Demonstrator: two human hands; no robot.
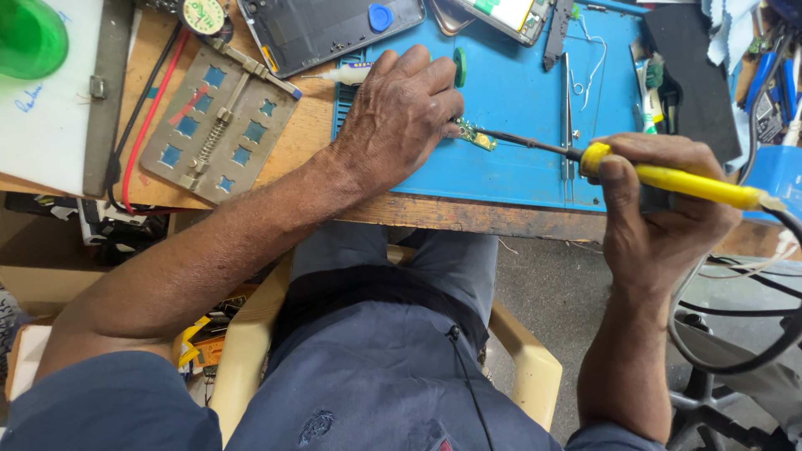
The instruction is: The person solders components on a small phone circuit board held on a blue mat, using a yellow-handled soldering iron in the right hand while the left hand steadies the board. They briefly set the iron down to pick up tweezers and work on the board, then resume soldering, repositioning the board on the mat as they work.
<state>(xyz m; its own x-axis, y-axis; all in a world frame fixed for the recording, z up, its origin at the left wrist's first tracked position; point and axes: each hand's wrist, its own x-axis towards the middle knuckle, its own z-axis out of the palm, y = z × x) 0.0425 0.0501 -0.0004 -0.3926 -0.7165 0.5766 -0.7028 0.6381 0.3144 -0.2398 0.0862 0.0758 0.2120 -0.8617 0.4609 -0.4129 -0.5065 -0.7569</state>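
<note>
**Hot tip on the little green board**

I look down at my two hands. My right hand (660,217) has its grip pressed tight around the yellow handle of a soldering iron (668,177). The dark metal tip reaches out to the left and touches one end of a small green circuit board (478,135). My left hand (399,113) has its fingers pinched down on the other end of that board and holds it flat on the blue mat (518,100), which lies on the wooden bench (434,215).

I think the job is in the middle. The board is in place and the tip is on it, so the joining seems to be going on right now. I see no solder wire in either hand. I cannot tell how many spots are done, because the board is too small to see well.

Just past my left hand lies a small white tube with a thin nozzle (347,74). Above that is a dark, flat phone shell (326,29) with a round blue sticker (380,17) on it. Beside the iron's tip, thin metal tweezers (567,108) lie on the mat. Far to the left of my left hand sits a grey metal holder with blue squares (219,121). Near the top left edge is a round tin with a pale label (203,15), and a green cup (29,38) stands on a white sheet with blue scribbles.
</note>
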